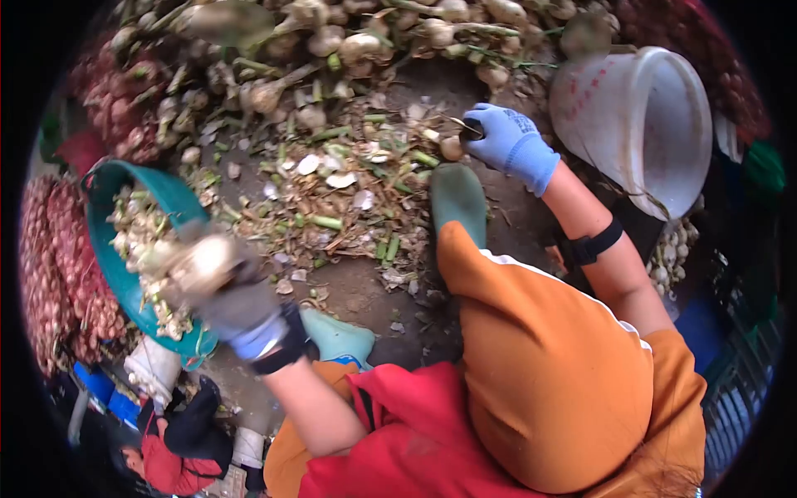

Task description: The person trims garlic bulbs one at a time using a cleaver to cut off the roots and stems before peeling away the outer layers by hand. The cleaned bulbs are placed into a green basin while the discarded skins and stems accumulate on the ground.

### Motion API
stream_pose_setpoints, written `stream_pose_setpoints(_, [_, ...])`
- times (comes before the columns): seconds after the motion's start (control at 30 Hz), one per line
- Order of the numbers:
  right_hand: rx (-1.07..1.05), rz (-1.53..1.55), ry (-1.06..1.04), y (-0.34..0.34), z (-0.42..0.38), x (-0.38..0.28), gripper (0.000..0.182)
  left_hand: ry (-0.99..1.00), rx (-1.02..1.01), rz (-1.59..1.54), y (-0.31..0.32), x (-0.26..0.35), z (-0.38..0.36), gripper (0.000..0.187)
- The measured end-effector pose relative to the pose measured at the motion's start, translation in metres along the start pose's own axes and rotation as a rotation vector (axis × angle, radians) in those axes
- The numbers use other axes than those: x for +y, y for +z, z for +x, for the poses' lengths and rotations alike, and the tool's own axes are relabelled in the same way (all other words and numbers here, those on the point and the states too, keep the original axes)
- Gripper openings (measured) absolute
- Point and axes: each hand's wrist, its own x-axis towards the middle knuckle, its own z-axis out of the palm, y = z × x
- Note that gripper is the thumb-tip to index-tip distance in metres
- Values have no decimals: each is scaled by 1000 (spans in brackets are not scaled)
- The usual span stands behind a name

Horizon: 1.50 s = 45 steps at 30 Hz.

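Note:
My left hand (245, 311), in a grey and blue glove, is smeared by motion at the rim of the green basket (104, 236). A pale garlic bulb (212, 259), also blurred, is at its fingers. Trimmed garlic (137, 224) fills much of the basket beneath and beyond it. My right hand (515, 141), in a light blue glove, is closed around the dark handle of a small knife (471, 129), whose thin blade points left. Just below that knife, a garlic bulb (451, 148) lies near the toe of my green boot (459, 195).
A heap of stemmed garlic (357, 50) spreads across the far side. Cut stems and peelings (332, 199) litter the floor. A white bucket (573, 104) lies tipped at the right. Red net sacks (62, 257) stand at the left, and another person (178, 461) sits at lower left.

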Motion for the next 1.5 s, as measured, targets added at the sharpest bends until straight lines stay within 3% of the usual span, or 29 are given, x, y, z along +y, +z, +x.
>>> stream_pose_setpoints(0.07, [283,31,-256,21,-10,17,28,-79,-222,-818,-13,26,9,57])
stream_pose_setpoints(0.1, [173,77,-292,23,-13,12,39,-138,-272,-729,1,16,9,57])
stream_pose_setpoints(0.13, [203,42,-324,40,-4,14,37,-190,-336,-647,14,-2,10,58])
stream_pose_setpoints(0.2, [259,74,-260,60,21,12,31,-203,5,-239,44,-48,10,61])
stream_pose_setpoints(0.27, [123,260,-205,49,26,-4,35,-94,-166,324,19,-113,11,72])
stream_pose_setpoints(0.3, [21,456,-149,21,7,-19,39,-55,-265,611,55,-123,1,73])
stream_pose_setpoints(0.33, [-107,846,-127,21,3,-29,41,-10,-349,901,87,-129,-13,75])
stream_pose_setpoints(0.37, [-118,988,-174,19,-5,-37,42,48,-499,1016,77,-145,-9,79])
stream_pose_setpoints(0.4, [-209,1011,-156,4,-18,-49,43,-11,-440,1103,75,-154,-6,81])
stream_pose_setpoints(0.47, [-162,826,-138,3,-19,-53,44,-196,-373,1012,79,-144,-1,83])
stream_pose_setpoints(0.53, [-71,835,-180,-1,-32,-55,43,-141,-375,980,76,-138,5,83])
stream_pose_setpoints(0.6, [253,501,-336,4,-32,-47,37,-358,-158,536,84,-129,1,76])
stream_pose_setpoints(0.67, [358,189,-418,-10,-42,-47,26,-359,-85,504,81,-125,-7,78])
stream_pose_setpoints(0.7, [312,88,-456,-10,-46,-51,28,-356,-374,957,46,-134,0,74])
stream_pose_setpoints(0.73, [280,-28,-479,-9,-49,-57,29,-217,-291,787,77,-126,-5,66])
stream_pose_setpoints(0.77, [286,-6,-541,-4,-51,-59,30,-157,-334,745,93,-118,-7,60])
stream_pose_setpoints(0.8, [297,1,-589,-1,-55,-60,31,-217,-270,998,87,-115,-12,64])
stream_pose_setpoints(0.87, [289,-27,-614,-4,-58,-65,33,-83,-301,815,85,-125,-5,69])
stream_pose_setpoints(1.0, [239,-41,-624,-3,-56,-65,35,17,-308,932,97,-115,-13,71])
stream_pose_setpoints(1.13, [275,-12,-580,-4,-45,-57,28,-201,-180,752,93,-113,-30,70])
stream_pose_setpoints(1.2, [179,3,-260,14,-8,-27,21,-459,-210,463,114,-92,-32,72])
stream_pose_setpoints(1.27, [194,173,-76,9,7,1,19,-335,-319,631,119,-95,-35,74])
stream_pose_setpoints(1.33, [-17,930,-41,27,4,-13,23,-95,-291,638,111,-110,-26,82])
stream_pose_setpoints(1.37, [-154,1040,-60,19,-8,-29,22,163,-372,1093,99,-120,-14,87])
stream_pose_setpoints(1.4, [-296,1141,-83,6,-20,-44,22,209,-376,1247,93,-126,-11,86])
stream_pose_setpoints(1.47, [-267,1032,-140,-9,-32,-63,24,-274,-103,433,95,-131,-16,71])
stream_pose_setpoints(1.5, [-13,756,-326,0,-28,-63,29,-510,-6,360,92,-124,-14,49])
